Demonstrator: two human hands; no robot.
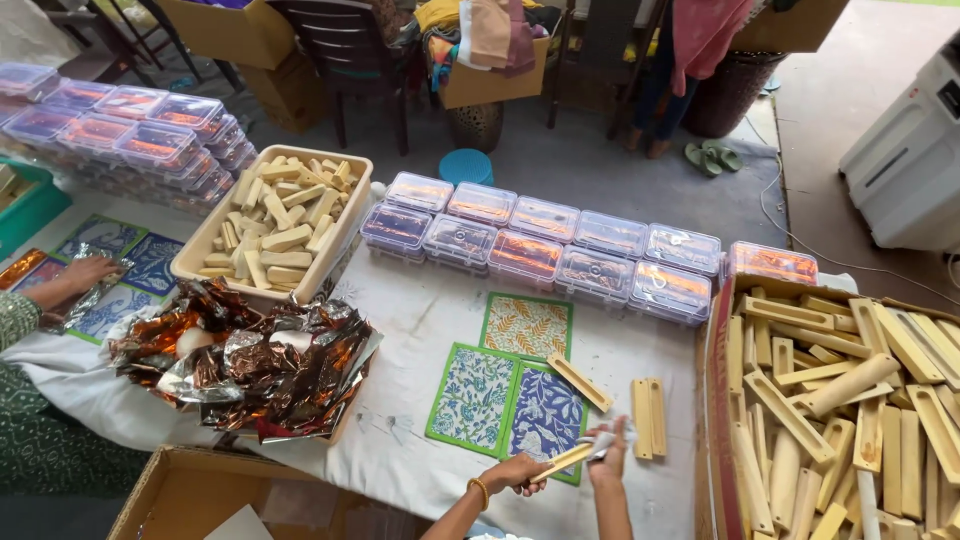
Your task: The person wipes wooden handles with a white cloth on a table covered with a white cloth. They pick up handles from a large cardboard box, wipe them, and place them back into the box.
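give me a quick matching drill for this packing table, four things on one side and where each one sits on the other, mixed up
Things:
1. cream tray of pale bars
2. crumpled copper foil sheets
3. pair of wooden strips
4. cardboard box of long wooden pieces

Places:
A. lying on the white cloth just right of the patterned cards
B. at the table's right edge
C. piled in front of the cream tray, towards the camera
D. far left part of the table, beside the stacked clear lidded boxes

Pairs: 1-D, 2-C, 3-A, 4-B

The cardboard box [200, 495] and the box of wooden sticks [850, 420] are cut off by the frame's edges.
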